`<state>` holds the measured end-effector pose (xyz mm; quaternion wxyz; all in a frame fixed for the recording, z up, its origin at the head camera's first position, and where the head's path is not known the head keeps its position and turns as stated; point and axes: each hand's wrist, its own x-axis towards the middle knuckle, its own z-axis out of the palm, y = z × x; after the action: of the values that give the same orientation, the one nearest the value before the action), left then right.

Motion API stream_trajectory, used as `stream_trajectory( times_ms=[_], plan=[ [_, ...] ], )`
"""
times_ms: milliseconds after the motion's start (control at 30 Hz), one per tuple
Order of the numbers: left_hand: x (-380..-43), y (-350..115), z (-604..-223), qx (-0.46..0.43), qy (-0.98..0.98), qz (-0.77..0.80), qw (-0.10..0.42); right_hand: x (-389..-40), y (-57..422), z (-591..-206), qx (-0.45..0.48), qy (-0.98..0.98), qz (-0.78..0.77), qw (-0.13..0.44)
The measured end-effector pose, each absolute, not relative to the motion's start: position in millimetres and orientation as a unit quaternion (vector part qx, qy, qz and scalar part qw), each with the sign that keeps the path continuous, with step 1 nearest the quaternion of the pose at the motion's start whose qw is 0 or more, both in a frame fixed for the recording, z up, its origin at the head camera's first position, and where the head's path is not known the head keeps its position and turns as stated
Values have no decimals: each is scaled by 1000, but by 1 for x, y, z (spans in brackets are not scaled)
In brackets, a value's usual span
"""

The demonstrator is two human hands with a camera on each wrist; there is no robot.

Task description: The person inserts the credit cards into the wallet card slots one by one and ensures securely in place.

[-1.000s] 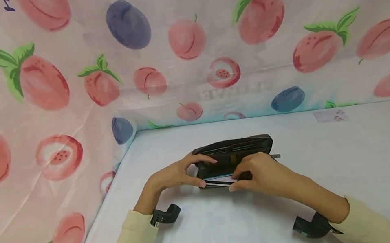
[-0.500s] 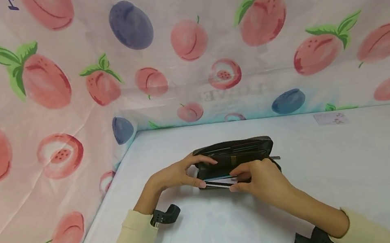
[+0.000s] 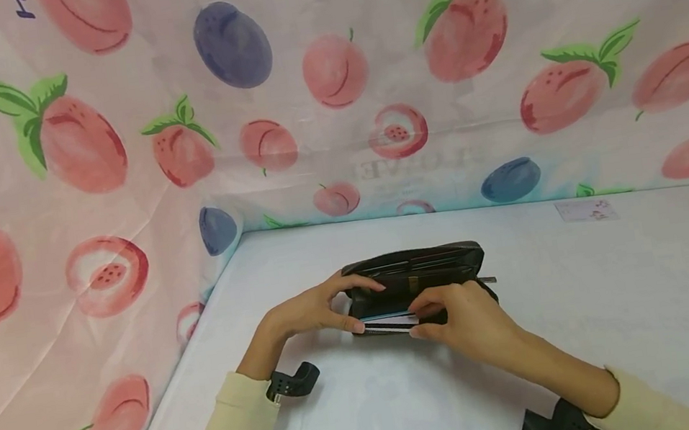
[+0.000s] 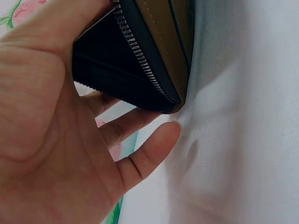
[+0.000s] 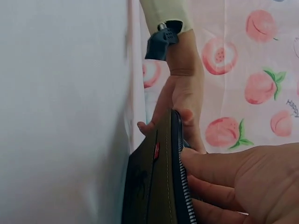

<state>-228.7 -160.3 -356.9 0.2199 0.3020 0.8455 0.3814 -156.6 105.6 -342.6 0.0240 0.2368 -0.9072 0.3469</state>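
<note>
A black zip-around wallet (image 3: 435,259) stands unzipped on the white table, its mouth spread and inner pockets showing. My left hand (image 3: 312,315) holds its left end, thumb at the front edge and index finger reaching inside. In the left wrist view other fingers lie behind the dark gusset (image 4: 112,60). A white card with a black stripe (image 3: 390,324) lies inside along the wallet's front wall. My right hand (image 3: 461,308) pinches the card's right end, which the fingers hide. The right wrist view has my right thumb (image 5: 210,165) against the toothed zip edge.
A small pale printed card (image 3: 586,211) lies at the back right of the table (image 3: 591,299). Fruit-printed cloth (image 3: 340,135) hangs behind and on the left. Dark wrist cameras (image 3: 294,381) are strapped at both cuffs.
My right hand has lowered slightly toward the front and its fingers have spread a little at the card. The left hand and wallet hold nearly the same place.
</note>
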Motion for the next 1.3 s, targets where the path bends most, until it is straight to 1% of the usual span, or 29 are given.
stream_trajectory(
  times_ms=[200,300,400,600,667,933,1300],
  plan=[
    [-230,-160,-357,306,843,384,220,-166,110,-346,288,-901,316,76],
    [-230,-161,-357,302,845,383,221,-171,113,-350,306,-896,309,93],
    [-229,-162,-356,298,845,383,223,-174,115,-353,311,-891,319,88],
    [-229,-162,-357,307,842,385,222,-176,116,-352,315,-880,354,43],
    [-229,-162,-357,312,841,384,221,-175,117,-352,312,-878,362,40],
    [-229,-161,-355,311,845,376,219,-174,116,-355,292,-880,369,63],
    [-228,-160,-356,301,849,374,220,-170,109,-361,243,-902,339,115]
  ],
)
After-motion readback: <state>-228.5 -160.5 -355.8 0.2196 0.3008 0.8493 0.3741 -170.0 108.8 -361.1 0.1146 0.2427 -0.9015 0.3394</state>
